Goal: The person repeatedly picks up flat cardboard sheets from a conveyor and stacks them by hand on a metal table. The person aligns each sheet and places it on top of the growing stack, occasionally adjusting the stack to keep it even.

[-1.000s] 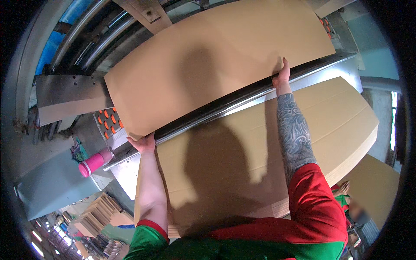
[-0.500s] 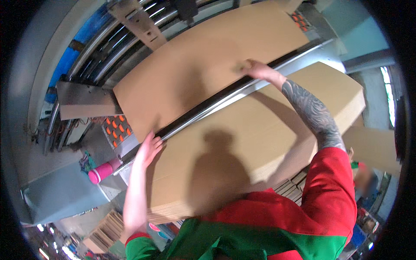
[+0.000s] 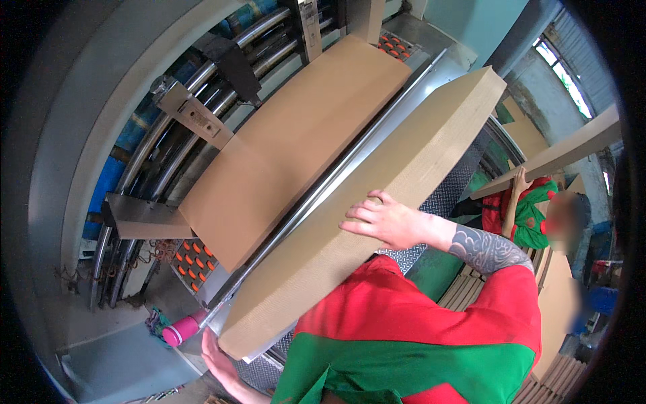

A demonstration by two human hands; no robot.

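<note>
Under the loosely spread fingers of the right hand (image 3: 389, 222) lies the cardboard stack (image 3: 414, 158); by its left end is the left hand (image 3: 215, 360), grip unclear. Even pressure should keep the edges flush. Beyond the fingers lies a cardboard sheet (image 3: 296, 155).

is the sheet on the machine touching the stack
Apart. The head view shows the sheet and stack separated by a gap, with a metal bar running between them.

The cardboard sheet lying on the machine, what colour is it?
The cardboard sheet is plain light brown. It shows best in the head view.
</note>
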